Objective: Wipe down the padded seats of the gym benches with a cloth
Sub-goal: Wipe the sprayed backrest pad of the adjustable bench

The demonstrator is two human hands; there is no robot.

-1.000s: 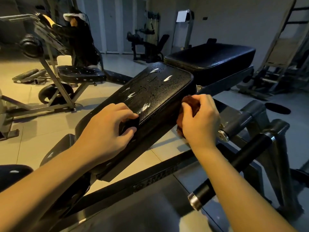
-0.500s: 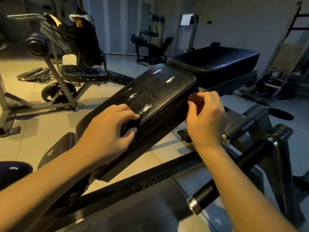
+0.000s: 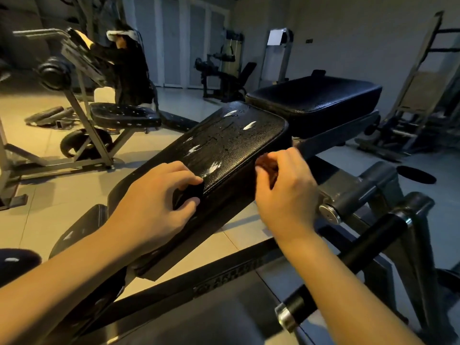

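While the right hand [image 3: 286,192] clutched a reddish cloth [image 3: 266,163] against the right edge of the sloping black seat pad [image 3: 231,148], the left hand [image 3: 154,205] gripped its near end with curled fingers. Wet streaks [image 3: 214,168] shone on top, and a second pad [image 3: 316,95] sat just beyond.

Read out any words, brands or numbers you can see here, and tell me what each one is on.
On the black frame bar under the padded seat: lettering beside a round logo, too blurred to read.
On the white card atop a far machine: too small to tell whether it has text.
Nothing else legible.
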